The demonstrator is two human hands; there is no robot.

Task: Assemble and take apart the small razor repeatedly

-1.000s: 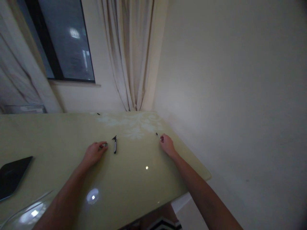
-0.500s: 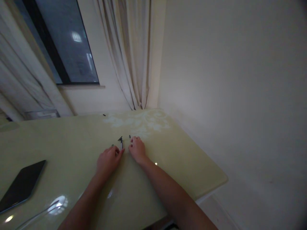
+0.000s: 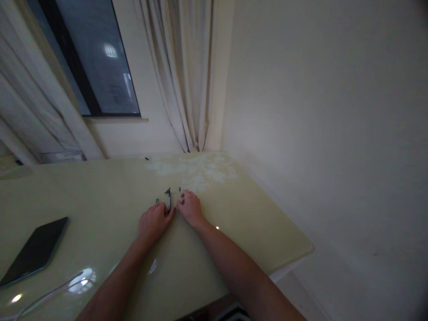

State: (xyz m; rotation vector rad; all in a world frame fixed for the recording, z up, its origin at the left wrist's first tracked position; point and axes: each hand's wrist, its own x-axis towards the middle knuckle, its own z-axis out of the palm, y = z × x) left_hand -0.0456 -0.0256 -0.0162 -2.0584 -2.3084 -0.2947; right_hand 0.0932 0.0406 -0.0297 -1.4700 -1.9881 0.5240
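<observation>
My left hand rests on the pale green table with its fingers curled and its thumb stretched forward. By its thumb and forefinger a thin dark strip with a light face stands out, topped by a small dark crosspiece; its kind is too small to tell. My right hand lies close by on the right, its fingers bent and pressed together. Whatever it pinches is hidden. Just beyond its fingertips is a tiny dark piece. Another small dark piece shows past the left knuckles.
A dark flat tablet-like device lies on the table at left, with a thin pale cable nearer me. One small black piece sits at the far edge. Curtains and a wall border the table.
My right hand has shifted slightly left, so the two hands are closer together. The view has turned a little; the small pieces look otherwise unmoved.
</observation>
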